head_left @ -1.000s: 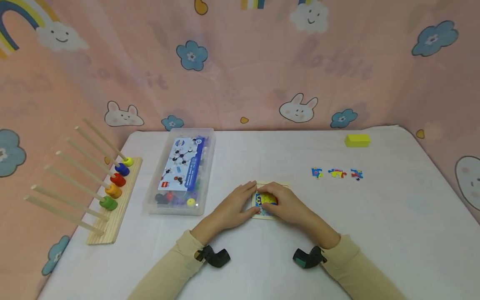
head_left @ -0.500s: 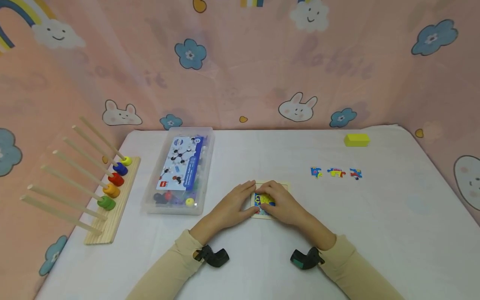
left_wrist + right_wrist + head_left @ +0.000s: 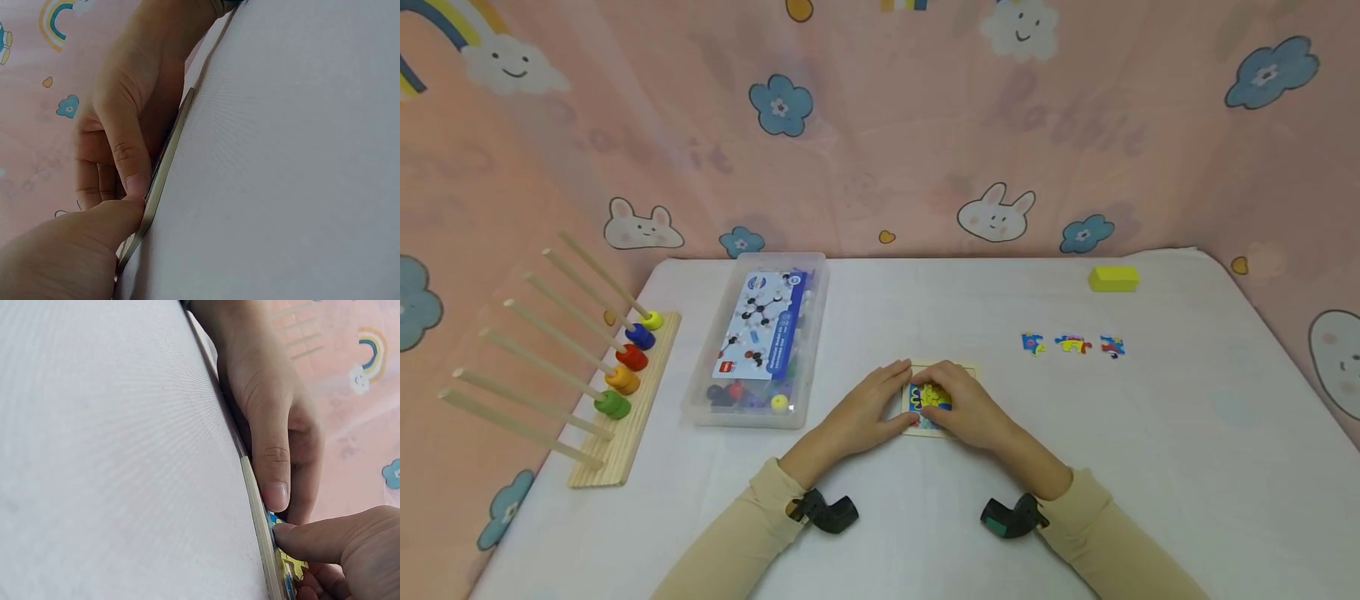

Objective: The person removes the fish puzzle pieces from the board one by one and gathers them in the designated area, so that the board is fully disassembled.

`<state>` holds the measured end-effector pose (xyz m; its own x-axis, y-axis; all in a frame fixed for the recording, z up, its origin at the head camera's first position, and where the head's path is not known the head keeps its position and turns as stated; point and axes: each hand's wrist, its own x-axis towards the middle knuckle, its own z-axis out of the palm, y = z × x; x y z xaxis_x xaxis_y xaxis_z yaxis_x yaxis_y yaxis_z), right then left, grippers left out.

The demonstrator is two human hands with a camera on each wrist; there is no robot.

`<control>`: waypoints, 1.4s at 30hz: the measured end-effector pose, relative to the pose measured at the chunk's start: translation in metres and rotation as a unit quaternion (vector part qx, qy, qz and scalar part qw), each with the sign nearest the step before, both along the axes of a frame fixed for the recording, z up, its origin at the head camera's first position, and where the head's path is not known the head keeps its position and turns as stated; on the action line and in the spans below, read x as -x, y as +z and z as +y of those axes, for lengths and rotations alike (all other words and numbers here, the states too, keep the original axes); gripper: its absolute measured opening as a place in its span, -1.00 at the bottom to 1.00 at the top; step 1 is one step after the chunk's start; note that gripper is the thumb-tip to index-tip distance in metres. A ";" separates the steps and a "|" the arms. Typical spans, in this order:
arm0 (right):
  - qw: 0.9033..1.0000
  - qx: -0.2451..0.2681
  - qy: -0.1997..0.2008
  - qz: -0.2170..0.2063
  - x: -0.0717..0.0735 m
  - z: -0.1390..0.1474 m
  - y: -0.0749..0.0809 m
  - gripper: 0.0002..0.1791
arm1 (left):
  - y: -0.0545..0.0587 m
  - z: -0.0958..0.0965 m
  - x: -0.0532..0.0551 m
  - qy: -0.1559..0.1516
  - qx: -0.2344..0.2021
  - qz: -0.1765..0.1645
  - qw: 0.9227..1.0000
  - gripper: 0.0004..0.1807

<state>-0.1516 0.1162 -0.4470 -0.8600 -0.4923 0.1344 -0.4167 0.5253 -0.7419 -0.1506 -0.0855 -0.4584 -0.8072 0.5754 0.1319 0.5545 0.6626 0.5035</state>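
Note:
A small wooden puzzle board [image 3: 928, 433], with a yellow, blue and red picture, lies flat on the white table between both hands. My left hand [image 3: 872, 411] holds it along its left side, fingertips by the far corner and thumb near the front edge. Over its picture, my right hand [image 3: 976, 412] pinches a yellow puzzle piece [image 3: 935, 395], the index finger beyond it and the thumb on its near side. Up close in the right wrist view, the right thumb [image 3: 290, 534] rests at the picture beside the left thumb [image 3: 275, 495]. The right hand covers much of the board.
Three loose puzzle pieces [image 3: 1072, 344] lie in a row to the right, with a yellow block [image 3: 1113, 279] behind them. Left of the hands are a clear plastic case [image 3: 692, 412] and a wooden peg stand [image 3: 625, 467] with coloured rings. A pink printed curtain [image 3: 865, 150] hangs behind.
Both hands keep nearly the same pose on the puzzle board. Only a slight shift of the whole head view shows; the loose pieces stay where they were.

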 end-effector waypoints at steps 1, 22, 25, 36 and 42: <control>1.000 -0.001 -0.001 0.004 -0.001 0.000 0.000 -0.59 | 0.000 0.000 0.000 0.000 0.000 -0.001 1.000 -0.25; 0.998 -0.011 0.007 0.056 -0.001 0.002 0.000 -0.58 | 0.000 -0.001 -0.001 0.002 -0.003 0.003 1.000 -0.25; 0.999 -0.007 0.003 0.047 0.000 0.004 0.001 -0.59 | 0.000 0.000 0.000 0.004 -0.003 -0.002 1.000 -0.25; 1.000 -0.020 0.005 0.010 0.006 0.021 0.009 -0.61 | 0.000 0.002 -0.001 0.006 0.001 -0.015 1.000 -0.25; 0.999 -0.029 -0.025 -0.027 0.010 0.042 0.013 -0.61 | 0.001 0.001 0.000 0.007 0.003 -0.015 1.000 -0.25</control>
<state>-0.1619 0.1579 -0.4337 -0.8889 -0.4540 0.0609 -0.3497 0.5867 -0.7305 -0.1503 -0.0847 -0.4577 -0.8183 0.5652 0.1047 0.5308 0.6731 0.5150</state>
